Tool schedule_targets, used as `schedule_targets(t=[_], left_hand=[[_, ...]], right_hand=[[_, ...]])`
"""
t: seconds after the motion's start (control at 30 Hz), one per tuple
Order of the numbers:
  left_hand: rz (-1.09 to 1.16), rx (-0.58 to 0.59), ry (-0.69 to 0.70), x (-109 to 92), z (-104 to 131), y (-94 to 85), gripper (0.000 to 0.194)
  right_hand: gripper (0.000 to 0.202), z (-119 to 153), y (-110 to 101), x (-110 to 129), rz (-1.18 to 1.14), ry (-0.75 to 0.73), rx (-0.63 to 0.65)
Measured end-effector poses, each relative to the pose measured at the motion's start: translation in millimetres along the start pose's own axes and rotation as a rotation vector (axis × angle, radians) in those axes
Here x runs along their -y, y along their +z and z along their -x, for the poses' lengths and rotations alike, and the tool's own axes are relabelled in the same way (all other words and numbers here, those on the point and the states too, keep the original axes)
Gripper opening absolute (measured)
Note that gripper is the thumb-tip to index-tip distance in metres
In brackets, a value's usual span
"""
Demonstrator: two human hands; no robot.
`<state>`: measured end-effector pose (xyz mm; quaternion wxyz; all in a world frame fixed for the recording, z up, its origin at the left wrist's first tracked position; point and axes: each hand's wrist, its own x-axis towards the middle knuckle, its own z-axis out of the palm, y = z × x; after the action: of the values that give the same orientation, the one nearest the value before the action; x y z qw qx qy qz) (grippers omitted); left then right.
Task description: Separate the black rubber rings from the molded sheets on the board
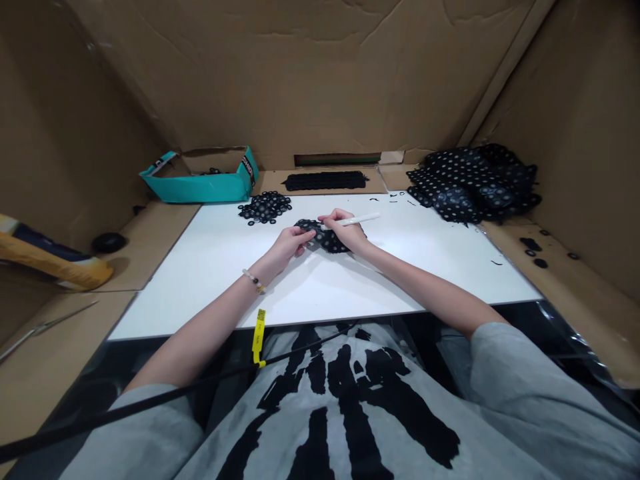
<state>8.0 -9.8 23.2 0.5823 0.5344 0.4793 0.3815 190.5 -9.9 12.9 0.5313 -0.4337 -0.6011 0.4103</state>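
Note:
My left hand (291, 243), with a bead bracelet at the wrist, pinches the left end of a black perforated rubber-like sheet (336, 243) above the white board. In my right hand (346, 228) is a slim white pen-like tool (366, 218), its back end pointing right. The tool's working tip lies close to the sheet and is too small to make out. Part of the sheet is hidden behind my fingers. Just beyond my left hand, a heap of small black rings (266, 207) lies on the board.
A teal box (203, 189) stands back left. Behind the board lies a black ribbed strip (326, 181). Black dotted sheets (473, 183) pile up back right, with scraps nearby. To the left are a yellow packet (55, 257) and scissors-like metal tool (45, 327). Cardboard walls (310, 80) surround the work area.

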Motion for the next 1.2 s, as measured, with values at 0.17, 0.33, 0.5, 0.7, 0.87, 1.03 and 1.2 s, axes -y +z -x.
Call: schedule_targets(t=[0.17, 0.33, 0.5, 0.7, 0.87, 1.03, 1.2], left_hand=[[0.031, -0.017, -0.025, -4, 2, 1.9, 0.024], [0.063, -0.018, -0.037, 2, -1, -0.2, 0.028], [0.078, -0.003, -0.04, 6, -6, -3.3, 0.025], [0.071, 0.054, -0.03, 4, -6, -4.3, 0.022], [-0.03, 0.011, 0.08, 7, -3, 1.4, 0.028], [-0.14, 0.065, 0.032, 12, -7, -1.3, 0.023], [-0.035, 0.054, 0.013, 10, -8, -5.9, 0.018]], right_hand=[[0.018, -1, 0, -5, 0.02, -0.008, 0.014], [0.018, 3, 3, -5, 0.135, -0.034, 0.021], [0.02, 9, 8, -6, 0.258, -0.14, 0.034], [0.02, 7, 8, -10, 0.284, -0.154, 0.041], [0.023, 7, 3, -5, 0.286, -0.102, -0.003], [0.026, 6, 4, -1, 0.204, -0.059, -0.006], [0.027, 1, 1, -1, 0.091, -0.018, -0.026]])
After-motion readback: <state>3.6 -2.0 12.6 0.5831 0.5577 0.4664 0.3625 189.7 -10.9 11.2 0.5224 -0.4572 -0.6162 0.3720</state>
